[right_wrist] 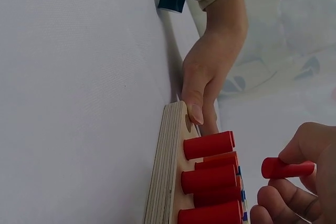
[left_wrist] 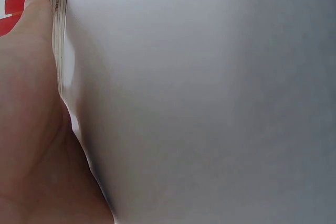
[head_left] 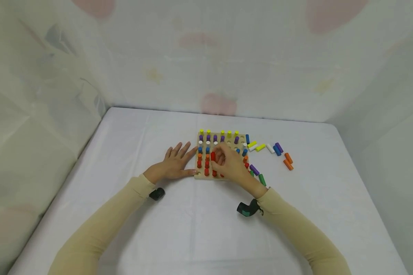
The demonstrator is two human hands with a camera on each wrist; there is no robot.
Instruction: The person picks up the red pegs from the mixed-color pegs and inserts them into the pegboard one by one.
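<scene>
A wooden pegboard (head_left: 202, 177) holds upright pegs in rows of yellow, purple, white, blue, orange and red. My right hand (head_left: 231, 165) is over the board and pinches a red peg (right_wrist: 272, 168) between thumb and fingers, raised off the board in the right wrist view. Spread fingers and thumb of my left hand (head_left: 173, 163) reach the board's left edge. Its thumb (right_wrist: 195, 113) presses at the near corner, beside a bare hole (right_wrist: 188, 123). Part of the board's right half is hidden behind my right hand.
Loose pegs lie on the white table right of the board: orange pegs (head_left: 288, 165), a purple peg (head_left: 254, 170), a green peg (head_left: 262, 180), a yellow peg (head_left: 260, 147) and several others. Cameras hang at both wrists, one dark camera (head_left: 248, 208) below the right sleeve. Draped white cloth walls surround the table.
</scene>
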